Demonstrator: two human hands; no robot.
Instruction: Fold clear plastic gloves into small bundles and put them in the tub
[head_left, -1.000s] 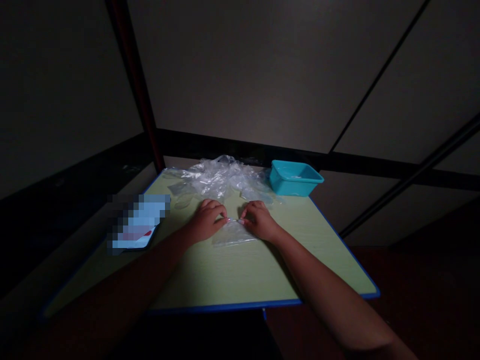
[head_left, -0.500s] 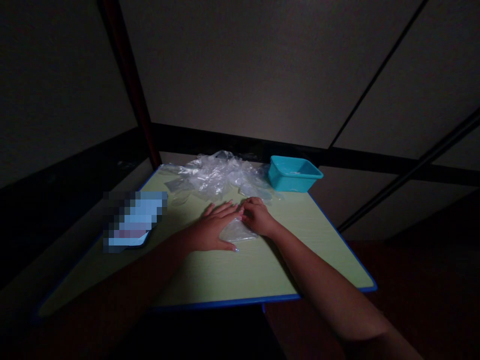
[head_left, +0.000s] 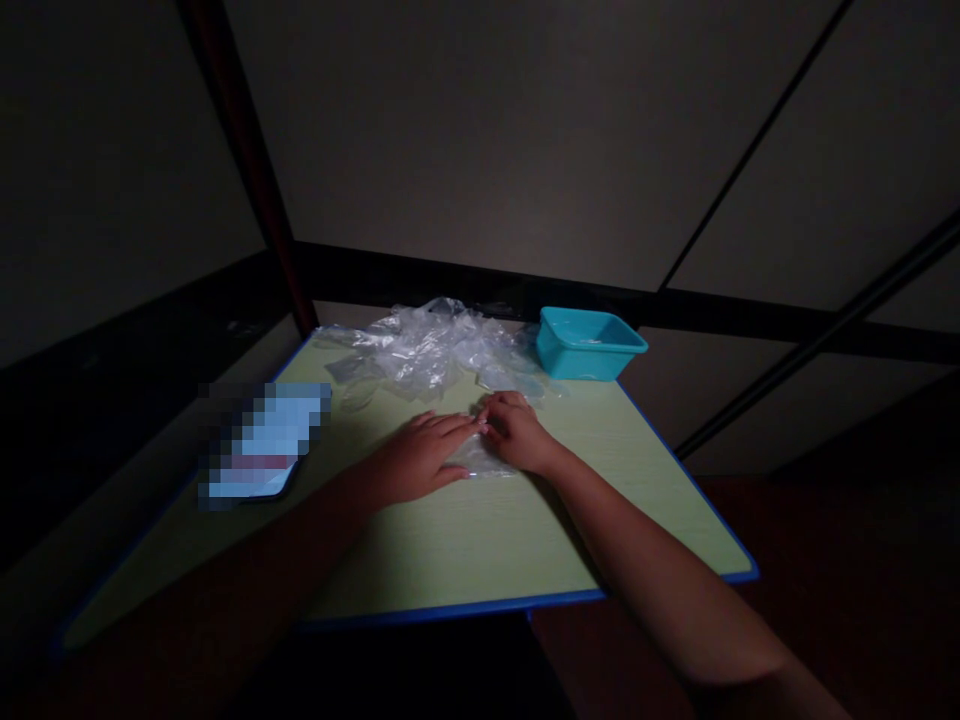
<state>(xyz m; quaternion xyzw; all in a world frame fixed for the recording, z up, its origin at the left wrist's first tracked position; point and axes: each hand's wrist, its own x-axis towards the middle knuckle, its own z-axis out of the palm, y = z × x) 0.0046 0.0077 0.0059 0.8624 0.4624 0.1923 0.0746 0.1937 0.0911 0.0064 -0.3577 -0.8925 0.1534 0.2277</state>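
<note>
A clear plastic bag [head_left: 487, 461] lies flat on the pale green table [head_left: 450, 550], partly covered by both hands. My left hand [head_left: 420, 457] rests over its left side, fingers stretched out and thumb reaching along the near edge. Curled at the bag's upper right is my right hand [head_left: 517, 430], its thumb and fingers pinched together close to my left fingertips. The exact spot pinched is hidden by the fingers. Beyond the hands, a loose heap of crumpled clear plastic bags [head_left: 431, 345] spreads along the table's far side.
A turquoise plastic bin [head_left: 589, 362] stands at the far right corner. To the left lies a phone [head_left: 270, 440] with a lit, blurred-out screen. Blue edging [head_left: 450, 607] runs round the table, and a wall [head_left: 465, 140] rises behind it.
My left hand's fingers and thumb have drawn closer together, and the thumb has moved up onto the bag's near edge. My right hand stays almost where it was.
</note>
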